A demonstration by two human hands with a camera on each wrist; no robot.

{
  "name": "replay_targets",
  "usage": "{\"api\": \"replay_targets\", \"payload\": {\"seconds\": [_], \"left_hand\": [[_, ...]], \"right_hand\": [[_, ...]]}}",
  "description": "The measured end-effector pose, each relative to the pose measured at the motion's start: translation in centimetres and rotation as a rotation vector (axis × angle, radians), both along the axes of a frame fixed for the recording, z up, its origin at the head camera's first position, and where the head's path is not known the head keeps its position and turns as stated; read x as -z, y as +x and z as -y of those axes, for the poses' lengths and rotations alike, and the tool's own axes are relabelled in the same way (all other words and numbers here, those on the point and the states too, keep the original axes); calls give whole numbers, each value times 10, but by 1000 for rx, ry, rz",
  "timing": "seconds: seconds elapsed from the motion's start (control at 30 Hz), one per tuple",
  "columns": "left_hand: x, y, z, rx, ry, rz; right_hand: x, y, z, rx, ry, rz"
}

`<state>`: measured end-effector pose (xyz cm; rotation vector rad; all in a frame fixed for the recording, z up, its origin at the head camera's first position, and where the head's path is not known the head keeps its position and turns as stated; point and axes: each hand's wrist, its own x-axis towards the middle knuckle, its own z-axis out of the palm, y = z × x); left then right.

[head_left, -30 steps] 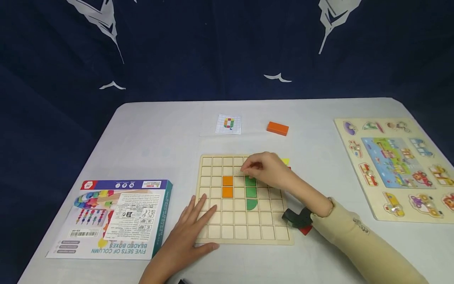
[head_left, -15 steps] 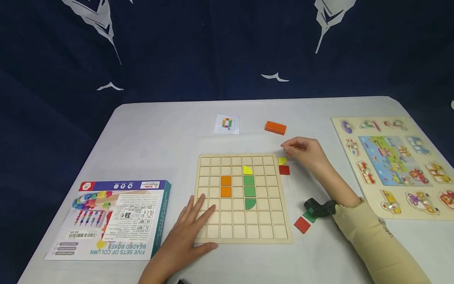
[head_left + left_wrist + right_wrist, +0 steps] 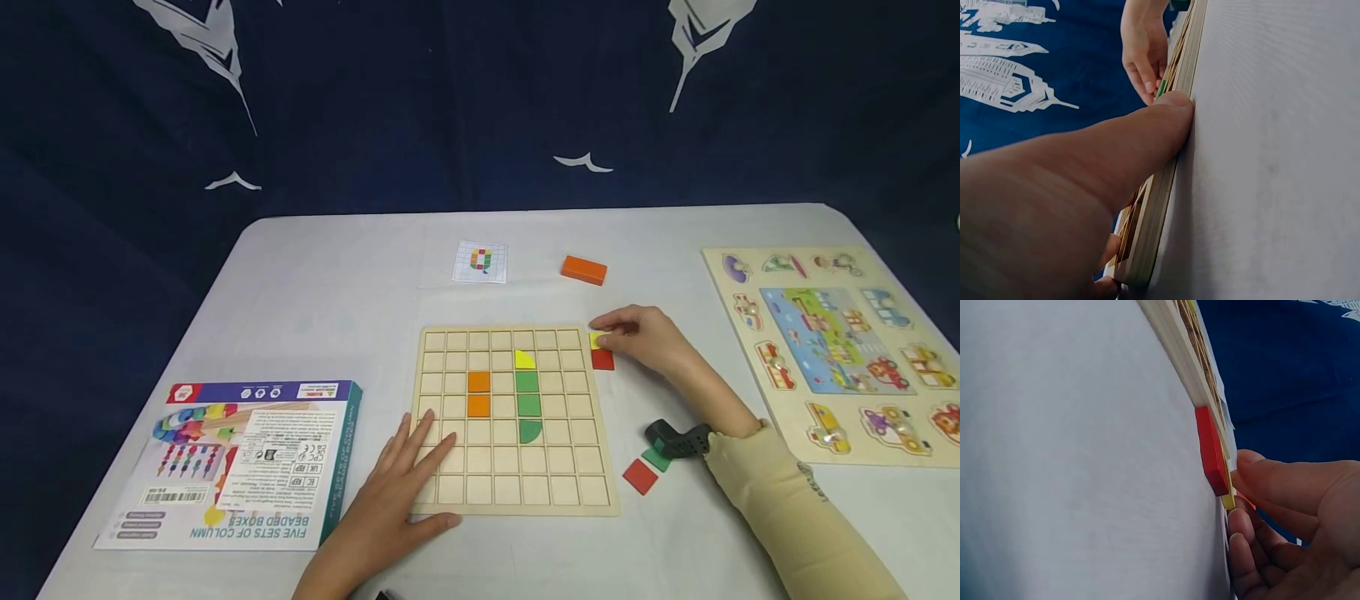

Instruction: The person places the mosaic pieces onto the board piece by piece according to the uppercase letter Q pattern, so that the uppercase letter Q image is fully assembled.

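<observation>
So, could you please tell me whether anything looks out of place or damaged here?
In the head view, the red tile and green tile beyond the grid board's lower right side lie skewed to its edges, and the box shows its title upside down. I see no damage.

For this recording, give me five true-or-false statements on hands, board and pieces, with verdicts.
The left hand touches the square pale wooden grid board. True.
Three square orange tiles sit in the board. False: two orange tiles do.
The right hand is at a loose flat yellow tile. True.
The rectangular orange block lies on the board. False: the block is on the white table.
A square red tile lies beside the loose yellow tile. True.
</observation>
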<state>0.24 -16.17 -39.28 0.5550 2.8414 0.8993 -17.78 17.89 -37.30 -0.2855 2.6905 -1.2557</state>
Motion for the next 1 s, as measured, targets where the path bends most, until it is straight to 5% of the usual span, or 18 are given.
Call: {"api": "replay_targets", "payload": {"seconds": [0.2, 0.7, 0.87, 1.0], "left_hand": [[-1, 0, 1, 0, -3, 23], [-1, 0, 1, 1, 6, 31], [-1, 0, 1, 4, 5, 25], [0, 0, 1, 9, 10, -6]], "right_hand": [[2, 0, 3, -43, 91, -73], [0, 2, 5, -34, 83, -142], [-10, 3, 5, -22, -6, -149], [-20, 3, 14, -69, -190, -36]]}}
